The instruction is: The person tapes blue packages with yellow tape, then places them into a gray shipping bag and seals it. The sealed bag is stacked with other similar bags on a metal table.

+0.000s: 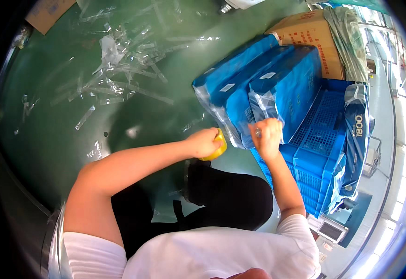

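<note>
My left hand (203, 142) is closed round a roll of yellow tape (218, 147), low over the floor in front of my knees. To its right, my right hand (267, 137) is closed at the gathered clear plastic end of a blue package (289, 86); the fingers seem to pinch the plastic wrap (264, 106), though their tips are partly hidden. Two more blue packages (240, 60) with clear plastic ends lie side by side just left of that one. The packages rest along the left side of a blue plastic crate (321, 118).
Crumpled strips of clear tape (119, 79) lie scattered over the green floor (49, 125). A cardboard box (307, 42) stands behind the crate, with a greyish plastic sheet (347, 42) over its side. Another dark blue package (355, 135) stands at the crate's right.
</note>
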